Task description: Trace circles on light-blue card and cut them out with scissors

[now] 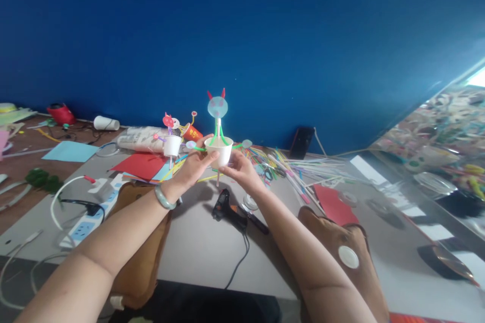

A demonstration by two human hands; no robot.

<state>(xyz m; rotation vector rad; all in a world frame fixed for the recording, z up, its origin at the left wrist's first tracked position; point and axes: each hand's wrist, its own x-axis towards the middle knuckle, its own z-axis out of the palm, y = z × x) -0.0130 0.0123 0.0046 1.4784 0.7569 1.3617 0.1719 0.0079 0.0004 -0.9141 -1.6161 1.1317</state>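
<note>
Held up over the table is a white paper cup (220, 153), with my left hand (199, 161) and my right hand (242, 169) closed around its two sides. A pale blue paper face (217, 107) with red horns stands above the cup on a stick. Green pipe cleaners (216, 136) come out of the cup, and some reach sideways to pale paper discs (247, 144). A thin stick pokes down below the cup. Under my hands lies a black glue gun (229, 210) with its cord. A similar cup figure (172, 145) with a red horned head stands to the left.
Pipe cleaners in many colours (288, 166) lie behind my right hand. A black phone (302, 142) leans on the blue wall. At left are a power strip (89, 217), red paper (140, 165) and a brown pouch (142, 242); another brown pouch (341, 242) lies right.
</note>
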